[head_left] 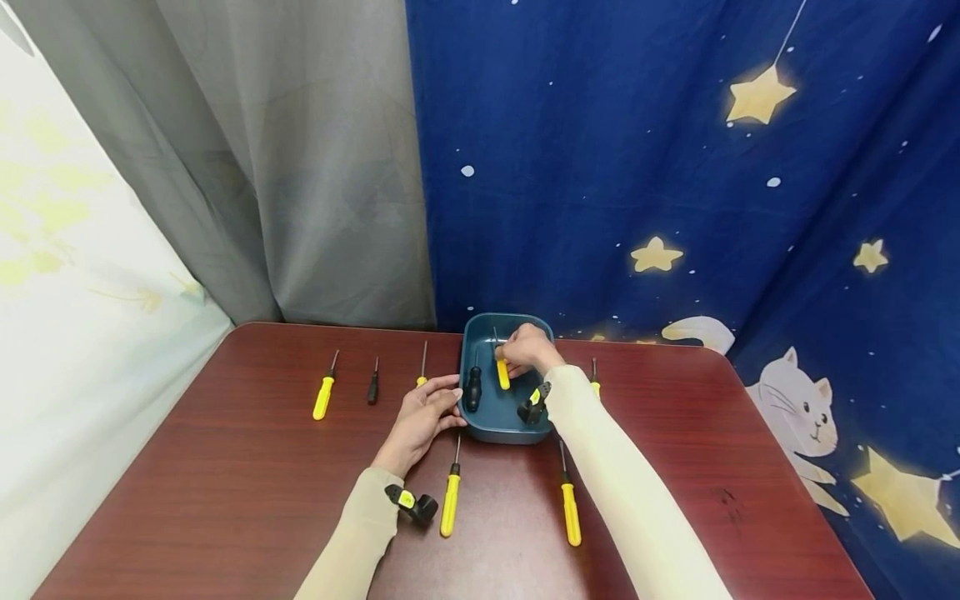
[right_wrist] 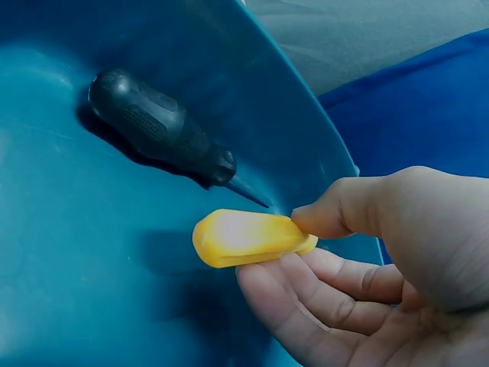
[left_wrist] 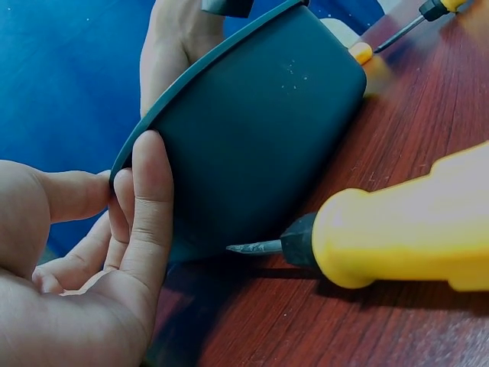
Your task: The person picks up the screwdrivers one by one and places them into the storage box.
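A yellow-handled screwdriver [right_wrist: 244,235] is pinched between the thumb and fingers of my right hand [head_left: 527,350], inside the blue-green bin [head_left: 498,427]. Beside it in the bin lies a black-handled screwdriver [head_left: 474,388], its shaft pointing to the far end. My left hand [head_left: 422,418] holds the bin's left wall, thumb at the rim and fingers against the outside, as the left wrist view shows. Close to that hand, a yellow screwdriver [head_left: 450,503] lies on the table in front of the bin. Another yellow-handled screwdriver [head_left: 423,367] is partly hidden behind the left hand.
On the reddish-brown table [head_left: 225,467], a yellow screwdriver [head_left: 323,398] and a small black screwdriver [head_left: 372,388] lie to the left. Another yellow screwdriver [head_left: 571,512] lies front right; one more [head_left: 596,387] is partly covered by the right sleeve. Curtains [head_left: 570,167] hang behind the table.
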A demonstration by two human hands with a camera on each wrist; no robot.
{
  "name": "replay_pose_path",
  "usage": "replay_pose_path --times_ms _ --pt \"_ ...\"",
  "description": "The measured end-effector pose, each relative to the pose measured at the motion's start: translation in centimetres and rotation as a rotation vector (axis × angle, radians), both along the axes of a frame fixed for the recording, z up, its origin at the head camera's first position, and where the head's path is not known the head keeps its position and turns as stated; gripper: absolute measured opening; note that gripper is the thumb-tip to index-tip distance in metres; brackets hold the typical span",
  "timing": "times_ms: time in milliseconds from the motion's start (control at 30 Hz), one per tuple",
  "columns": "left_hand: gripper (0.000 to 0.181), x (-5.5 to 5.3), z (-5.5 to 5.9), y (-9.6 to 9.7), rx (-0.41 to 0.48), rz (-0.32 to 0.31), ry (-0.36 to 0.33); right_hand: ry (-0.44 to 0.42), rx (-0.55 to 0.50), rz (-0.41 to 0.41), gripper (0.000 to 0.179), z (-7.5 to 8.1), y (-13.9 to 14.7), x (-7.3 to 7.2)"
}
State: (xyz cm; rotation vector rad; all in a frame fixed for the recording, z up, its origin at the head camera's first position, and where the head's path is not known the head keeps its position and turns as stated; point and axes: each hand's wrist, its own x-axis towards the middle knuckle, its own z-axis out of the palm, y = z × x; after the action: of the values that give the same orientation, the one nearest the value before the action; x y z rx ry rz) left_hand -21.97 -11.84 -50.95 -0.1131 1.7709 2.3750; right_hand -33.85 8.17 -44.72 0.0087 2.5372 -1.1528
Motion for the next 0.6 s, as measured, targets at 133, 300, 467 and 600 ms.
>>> replay_pose_path --times_ms 133,300,467,600 --pt "0.04 -0.1 -0.1 0.1 0.0 0.004 -0.004 -0.009 -0.001 -0.016 0.019 -0.2 -0.3 -0.1" --pt "0.038 -0.2 -0.1 0.2 0.0 0.013 -0.009 -0.037 -0.012 -0.037 0.016 -0.4 -0.6 -0.3" --pt "0.038 -0.2 -0.1 0.2 -0.003 0.012 -0.007 -0.066 -0.037 -0.047 0.013 -0.7 -0.8 -0.5" --pt "0.04 -0.3 -0.2 0.0 -0.004 0.005 -0.005 -0.09 -0.053 -0.053 0.012 -0.8 -1.1 -0.6"
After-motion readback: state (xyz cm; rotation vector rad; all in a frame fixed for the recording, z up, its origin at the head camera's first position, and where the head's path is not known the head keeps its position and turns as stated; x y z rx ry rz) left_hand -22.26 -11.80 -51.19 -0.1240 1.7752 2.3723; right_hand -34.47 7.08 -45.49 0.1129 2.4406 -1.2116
